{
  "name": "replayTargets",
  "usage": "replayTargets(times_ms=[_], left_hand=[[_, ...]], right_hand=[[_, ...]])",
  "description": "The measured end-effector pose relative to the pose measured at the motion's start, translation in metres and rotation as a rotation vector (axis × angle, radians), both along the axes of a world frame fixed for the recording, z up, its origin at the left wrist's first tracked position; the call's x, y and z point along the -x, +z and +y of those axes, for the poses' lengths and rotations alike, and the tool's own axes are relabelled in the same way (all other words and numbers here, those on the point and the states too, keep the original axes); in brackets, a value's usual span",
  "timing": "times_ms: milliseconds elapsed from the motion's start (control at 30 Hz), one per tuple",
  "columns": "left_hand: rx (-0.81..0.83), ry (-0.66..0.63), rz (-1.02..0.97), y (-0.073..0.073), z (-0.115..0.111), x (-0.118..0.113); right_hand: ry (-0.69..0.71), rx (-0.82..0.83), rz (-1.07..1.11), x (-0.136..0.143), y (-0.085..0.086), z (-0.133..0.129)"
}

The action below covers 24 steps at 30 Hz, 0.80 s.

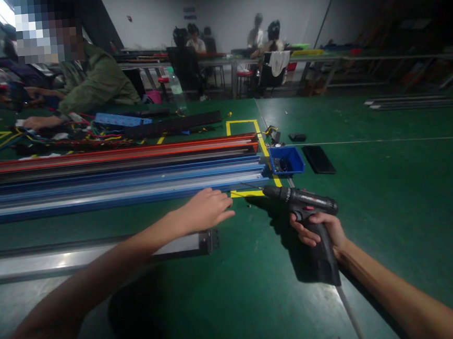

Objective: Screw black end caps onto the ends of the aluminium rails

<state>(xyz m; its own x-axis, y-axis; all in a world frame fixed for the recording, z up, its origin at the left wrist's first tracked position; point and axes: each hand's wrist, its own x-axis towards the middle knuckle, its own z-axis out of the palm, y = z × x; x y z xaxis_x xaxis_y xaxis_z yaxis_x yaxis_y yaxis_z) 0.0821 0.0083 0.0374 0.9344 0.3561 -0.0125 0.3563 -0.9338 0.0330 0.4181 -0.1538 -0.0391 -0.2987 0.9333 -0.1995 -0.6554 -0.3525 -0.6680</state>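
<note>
My right hand (319, 230) is wrapped round the grip of a black cordless drill (311, 202), whose long thin bit points left toward the ends of the blue rails. My left hand (208, 208) is stretched over the table, its fingers partly bent and the thumb apart, with nothing visible in it. Just beyond that hand lie blue rails (211, 178), and behind them a red-orange rail (193, 145). Nearer to me, under my left forearm, a silver rail (181, 244) ends in a dark end piece. A blue bin (288, 160) with small dark parts stands beyond the drill.
A black phone (319, 159) lies right of the bin. Wires and a light-blue strip (120, 119) lie at the back left, near a person in a green jacket (97, 80). A bottle (177, 90) stands at the far edge. Thin rods (409, 103) lie at the back right.
</note>
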Motion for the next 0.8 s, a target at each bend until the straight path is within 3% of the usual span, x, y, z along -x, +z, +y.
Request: replayTargets(times_ms=[200, 533, 667, 800], left_hand=[[-0.016, 0.016, 0.057, -0.014, 0.017, -0.056], [0.048, 0.014, 0.112, -0.041, 0.017, -0.079], [0.096, 0.022, 0.073, -0.036, 0.019, -0.076], [0.170, 0.054, -0.041, -0.014, 0.020, -0.051]], right_hand=[[-0.025, -0.042, 0.001, -0.001, 0.006, -0.002], [-0.014, -0.105, 0.013, 0.000, 0.009, -0.001], [-0.014, -0.089, 0.015, 0.002, 0.009, -0.003], [0.015, -0.092, 0.030, 0.003, 0.009, -0.005]])
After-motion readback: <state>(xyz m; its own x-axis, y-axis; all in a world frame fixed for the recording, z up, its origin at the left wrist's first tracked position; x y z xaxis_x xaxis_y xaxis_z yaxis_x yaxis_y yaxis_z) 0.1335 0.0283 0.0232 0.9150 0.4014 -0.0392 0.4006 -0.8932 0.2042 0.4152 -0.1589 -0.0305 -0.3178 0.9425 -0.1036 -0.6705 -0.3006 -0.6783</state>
